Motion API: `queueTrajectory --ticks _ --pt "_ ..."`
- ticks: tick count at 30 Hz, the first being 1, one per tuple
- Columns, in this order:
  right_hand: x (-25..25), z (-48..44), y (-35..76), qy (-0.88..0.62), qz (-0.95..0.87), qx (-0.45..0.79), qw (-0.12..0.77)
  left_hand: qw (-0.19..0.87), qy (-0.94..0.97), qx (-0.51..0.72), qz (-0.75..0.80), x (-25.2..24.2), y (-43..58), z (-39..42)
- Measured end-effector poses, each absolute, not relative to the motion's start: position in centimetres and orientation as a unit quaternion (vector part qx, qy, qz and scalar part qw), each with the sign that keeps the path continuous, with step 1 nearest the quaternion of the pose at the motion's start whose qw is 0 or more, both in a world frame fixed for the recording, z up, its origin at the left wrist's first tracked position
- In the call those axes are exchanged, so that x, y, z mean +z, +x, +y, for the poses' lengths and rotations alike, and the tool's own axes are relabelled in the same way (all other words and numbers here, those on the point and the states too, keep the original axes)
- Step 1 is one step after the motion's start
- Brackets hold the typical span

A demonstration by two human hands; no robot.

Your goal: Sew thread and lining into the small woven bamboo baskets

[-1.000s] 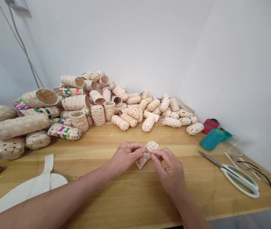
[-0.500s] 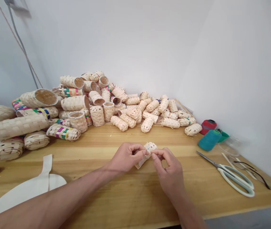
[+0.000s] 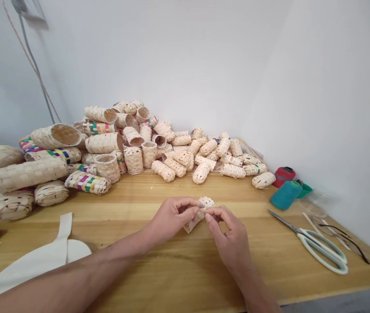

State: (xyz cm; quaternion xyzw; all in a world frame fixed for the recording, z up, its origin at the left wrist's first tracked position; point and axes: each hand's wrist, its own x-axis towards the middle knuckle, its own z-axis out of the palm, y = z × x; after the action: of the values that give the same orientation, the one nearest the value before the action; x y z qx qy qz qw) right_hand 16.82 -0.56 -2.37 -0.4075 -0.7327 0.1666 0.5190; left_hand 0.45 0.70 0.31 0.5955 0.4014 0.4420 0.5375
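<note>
Hands | left hand [image 3: 172,217], right hand [image 3: 229,230] both curled, pinching small woven basket [image 3: 206,203] (pale strip [image 3: 189,227] hanging below)

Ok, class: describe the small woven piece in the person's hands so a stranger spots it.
On the wooden workbench, in front of the big heap of woven tubes, two hands meet. Between the left hand and right hand is a small woven piece, the only one held.

You have no readable text, label, brand or number in view. The small woven basket [image 3: 206,204] you are holding shows only a tiny mark, too blurred to read; the teal thread cone [image 3: 285,195] and red thread cone [image 3: 284,176] show no legible label.
</note>
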Motion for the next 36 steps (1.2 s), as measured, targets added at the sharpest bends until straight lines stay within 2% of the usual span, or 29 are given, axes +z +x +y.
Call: queueTrajectory --ticks 8,15,36 --pt "-2.32 -0.57 16.70 -0.400 -0.731 0.179 0.523 0.502 0.608 0.469 0.398 0.44 0.31 0.84" --pt "-2.26 -0.62 16.75 -0.399 -0.734 0.171 0.523 0.540 0.603 0.453 0.374 0.51 0.31 0.73" --pt "-2.31 -0.61 16.86 -0.384 -0.740 0.181 0.522 0.552 0.604 0.435 0.376 0.63 0.07 0.44"
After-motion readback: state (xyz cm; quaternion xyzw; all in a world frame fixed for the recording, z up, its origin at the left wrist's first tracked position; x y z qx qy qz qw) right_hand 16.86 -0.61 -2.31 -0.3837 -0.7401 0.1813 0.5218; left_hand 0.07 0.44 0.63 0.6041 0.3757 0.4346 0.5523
